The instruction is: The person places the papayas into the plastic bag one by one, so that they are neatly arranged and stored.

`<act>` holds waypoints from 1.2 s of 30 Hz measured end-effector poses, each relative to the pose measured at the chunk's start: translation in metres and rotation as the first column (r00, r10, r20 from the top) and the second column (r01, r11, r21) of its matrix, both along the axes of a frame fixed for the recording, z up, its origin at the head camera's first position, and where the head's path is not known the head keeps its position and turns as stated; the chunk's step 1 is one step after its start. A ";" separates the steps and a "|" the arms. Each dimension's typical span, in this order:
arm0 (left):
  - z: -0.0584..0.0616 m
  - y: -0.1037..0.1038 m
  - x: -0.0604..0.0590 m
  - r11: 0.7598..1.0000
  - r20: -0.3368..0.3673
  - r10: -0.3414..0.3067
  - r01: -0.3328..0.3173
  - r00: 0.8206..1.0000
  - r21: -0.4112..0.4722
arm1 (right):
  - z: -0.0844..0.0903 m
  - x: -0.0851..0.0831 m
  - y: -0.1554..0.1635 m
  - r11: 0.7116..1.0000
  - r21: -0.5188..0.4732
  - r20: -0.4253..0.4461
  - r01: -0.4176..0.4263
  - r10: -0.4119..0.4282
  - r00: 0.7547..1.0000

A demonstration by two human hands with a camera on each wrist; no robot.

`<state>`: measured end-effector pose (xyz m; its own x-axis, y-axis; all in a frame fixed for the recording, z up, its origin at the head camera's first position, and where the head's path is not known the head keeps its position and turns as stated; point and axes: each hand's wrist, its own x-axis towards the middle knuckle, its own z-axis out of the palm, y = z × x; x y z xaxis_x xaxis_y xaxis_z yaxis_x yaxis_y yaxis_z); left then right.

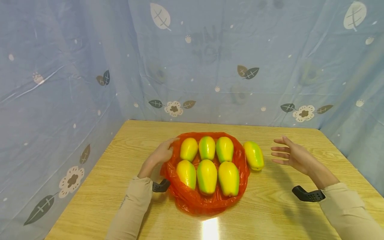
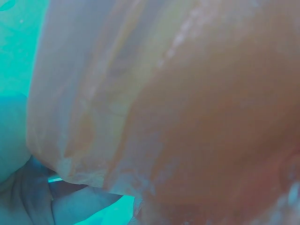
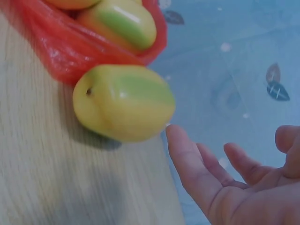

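Observation:
A red plastic bag (image 1: 198, 205) lies spread open on the table, with several yellow-green papayas (image 1: 207, 176) in two rows inside it. At the bag's left rim, my left hand (image 1: 162, 153) holds the plastic; in the left wrist view the film (image 2: 117, 117) hides most of that hand's fingers. One more papaya (image 1: 253, 155) rests on the wood just outside the right side of the bag. To the right of this papaya (image 3: 124, 103), my right hand (image 1: 295, 156) hovers with fingers extended and apart, holding nothing.
The wooden table (image 1: 99, 200) ends at a blue patterned curtain (image 1: 216, 60) behind, with more curtain at both sides. A black wrist mount (image 1: 161, 186) sits at the left sleeve near the bag, and another mount (image 1: 308, 194) at the right sleeve.

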<state>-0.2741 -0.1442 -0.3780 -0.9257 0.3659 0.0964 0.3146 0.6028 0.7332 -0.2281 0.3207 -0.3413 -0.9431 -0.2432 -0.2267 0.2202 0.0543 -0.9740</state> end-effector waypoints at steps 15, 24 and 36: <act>-0.002 -0.001 0.000 1.000 -0.009 -0.001 0.001 1.000 -0.019 | -0.031 -0.009 0.012 0.996 -0.089 0.086 0.032 -0.025 0.996; -0.002 -0.002 -0.001 1.000 -0.005 0.002 -0.002 1.000 -0.007 | -0.040 -0.014 0.003 1.000 -0.002 0.117 0.027 -0.027 0.993; 0.000 -0.002 -0.001 1.000 0.013 -0.001 0.000 1.000 0.008 | -0.045 -0.025 -0.016 0.992 0.119 0.120 -0.030 0.016 0.993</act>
